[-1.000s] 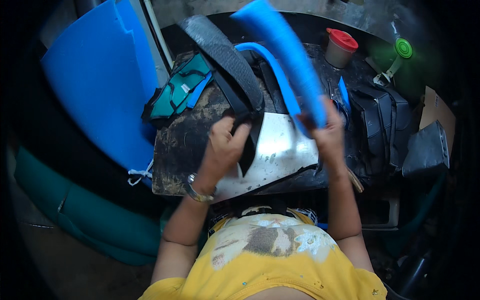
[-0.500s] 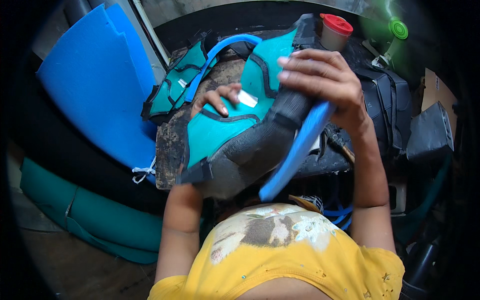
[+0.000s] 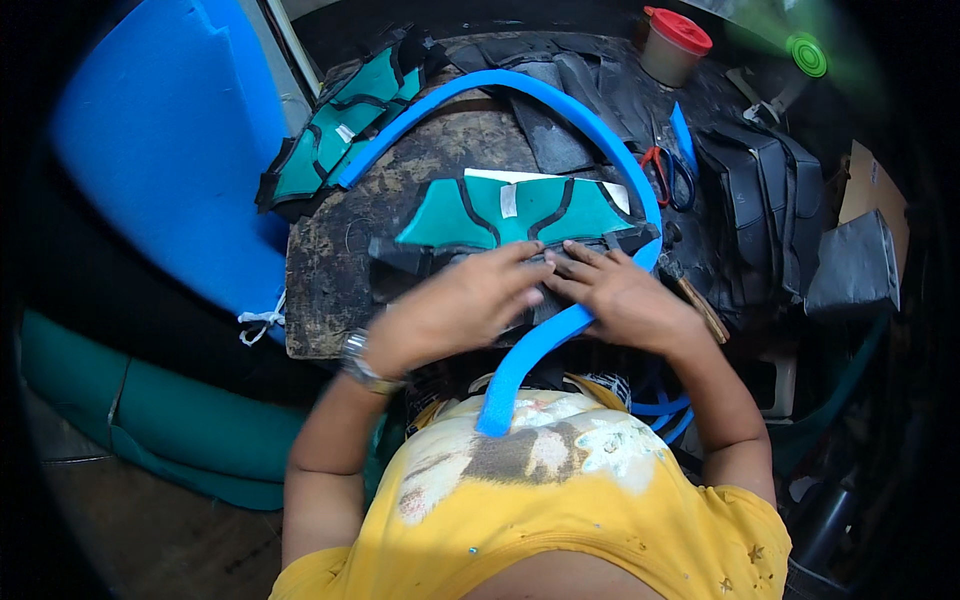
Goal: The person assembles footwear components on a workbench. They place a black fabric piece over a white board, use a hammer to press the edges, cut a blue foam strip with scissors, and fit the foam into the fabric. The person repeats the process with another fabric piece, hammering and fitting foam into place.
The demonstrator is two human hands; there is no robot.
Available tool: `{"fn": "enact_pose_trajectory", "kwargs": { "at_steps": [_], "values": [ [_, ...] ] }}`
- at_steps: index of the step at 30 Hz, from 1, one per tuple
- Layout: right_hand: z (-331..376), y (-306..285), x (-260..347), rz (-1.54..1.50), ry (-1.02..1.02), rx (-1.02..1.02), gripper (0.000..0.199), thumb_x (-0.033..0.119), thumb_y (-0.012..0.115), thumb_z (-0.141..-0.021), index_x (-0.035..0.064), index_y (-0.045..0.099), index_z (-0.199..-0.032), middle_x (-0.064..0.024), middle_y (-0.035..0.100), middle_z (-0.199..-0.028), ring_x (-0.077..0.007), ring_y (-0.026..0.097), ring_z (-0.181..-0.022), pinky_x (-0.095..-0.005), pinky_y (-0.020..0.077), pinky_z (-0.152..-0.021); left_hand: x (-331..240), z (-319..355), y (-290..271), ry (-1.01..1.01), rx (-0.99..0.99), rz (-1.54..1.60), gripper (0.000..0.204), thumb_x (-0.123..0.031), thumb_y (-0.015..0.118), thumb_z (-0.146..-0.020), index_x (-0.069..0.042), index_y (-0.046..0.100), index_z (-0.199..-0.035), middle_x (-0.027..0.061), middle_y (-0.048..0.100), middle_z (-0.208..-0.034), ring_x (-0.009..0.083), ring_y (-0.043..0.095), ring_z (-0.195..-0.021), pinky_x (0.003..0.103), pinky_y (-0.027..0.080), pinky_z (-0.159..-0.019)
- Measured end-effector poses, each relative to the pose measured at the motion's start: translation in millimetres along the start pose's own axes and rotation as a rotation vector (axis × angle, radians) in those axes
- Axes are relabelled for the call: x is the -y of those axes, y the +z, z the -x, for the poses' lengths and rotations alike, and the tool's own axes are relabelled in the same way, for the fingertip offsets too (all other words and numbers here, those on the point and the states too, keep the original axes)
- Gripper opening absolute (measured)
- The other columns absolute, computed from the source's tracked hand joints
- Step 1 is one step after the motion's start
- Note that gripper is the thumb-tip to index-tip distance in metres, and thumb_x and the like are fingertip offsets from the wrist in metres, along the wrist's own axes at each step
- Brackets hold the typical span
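- Head view: a teal and black padded panel (image 3: 512,212) is laid flat on a worn, stained table (image 3: 330,280), just in front of the person.
- The left hand (image 3: 455,305) is spread flat, fingers extended, and pressed onto the panel's near black edge; nothing is gripped by it.
- The right hand (image 3: 625,295) is set beside it, fingertips almost touching those of the left, likewise open and pressed down on the same edge.
- A blue foam strip (image 3: 540,345) is curved around the panel from the far left, over the top, down its right side and under the right hand toward the yellow shirt (image 3: 560,500).
- A stack of similar teal panels (image 3: 335,140) is seen at the far left of the table, beside a large blue foam sheet (image 3: 170,150).
- Scissors with red and blue handles (image 3: 668,172) and a red-lidded jar (image 3: 672,45) are placed at the far right, near black bags (image 3: 760,210).
- The step in hand is judged to be the pressing of the panel's lower edge flat; the next move would call for even pressure along the seam without the strip being shifted.
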State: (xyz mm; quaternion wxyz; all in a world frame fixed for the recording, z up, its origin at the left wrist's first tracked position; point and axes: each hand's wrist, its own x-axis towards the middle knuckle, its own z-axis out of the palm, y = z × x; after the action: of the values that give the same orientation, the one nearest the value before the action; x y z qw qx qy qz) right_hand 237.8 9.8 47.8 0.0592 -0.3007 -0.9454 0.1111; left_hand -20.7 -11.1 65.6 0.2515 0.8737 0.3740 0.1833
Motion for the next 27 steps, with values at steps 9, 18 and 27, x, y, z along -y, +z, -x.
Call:
{"fn": "enact_pose_trajectory", "kwargs": {
  "at_steps": [9, 18, 27],
  "values": [
    [40.5, -142.4, -76.2, -0.004, 0.628, -0.891, 0.047, 0.031, 0.066, -0.097, 0.0244, 0.053, -0.141, -0.0137, 0.071, -0.115, -0.0302, 0.071, -0.107, -0.0465, 0.0585, -0.091, 15.0, 24.4, 72.2, -0.115, 0.017, -0.329, 0.061, -0.044, 0.057, -0.097, -0.028, 0.041, -0.154, 0.0081, 0.027, -0.165, 0.0342, 0.017, -0.154, 0.063, 0.005, -0.12],
    [-8.9, -46.3, -18.8, 0.028, 0.228, -0.242, 0.032, 0.026, 0.072, -0.089, 0.0151, 0.068, -0.119, -0.0083, 0.069, -0.101, -0.0289, 0.068, -0.08, -0.0389, 0.0523, -0.069, 19.5, 6.7, 78.7, -0.04, -0.046, -0.247, 0.066, -0.054, 0.058, -0.093, -0.024, 0.046, -0.151, 0.0098, 0.035, -0.161, 0.033, 0.027, -0.15, 0.064, 0.014, -0.118],
    [-6.2, -29.4, -32.7, 0.079, 0.246, -0.21, 0.03, 0.023, 0.071, -0.09, 0.0146, 0.068, -0.119, -0.0103, 0.072, -0.101, -0.031, 0.069, -0.08, -0.0407, 0.0529, -0.071, 24.2, 10.6, 84.0, -0.021, -0.192, -0.144, 0.051, -0.035, 0.065, -0.094, -0.01, 0.059, -0.137, 0.0119, 0.056, -0.141, 0.0284, 0.046, -0.136, 0.06, 0.029, -0.11]
  ]
}}
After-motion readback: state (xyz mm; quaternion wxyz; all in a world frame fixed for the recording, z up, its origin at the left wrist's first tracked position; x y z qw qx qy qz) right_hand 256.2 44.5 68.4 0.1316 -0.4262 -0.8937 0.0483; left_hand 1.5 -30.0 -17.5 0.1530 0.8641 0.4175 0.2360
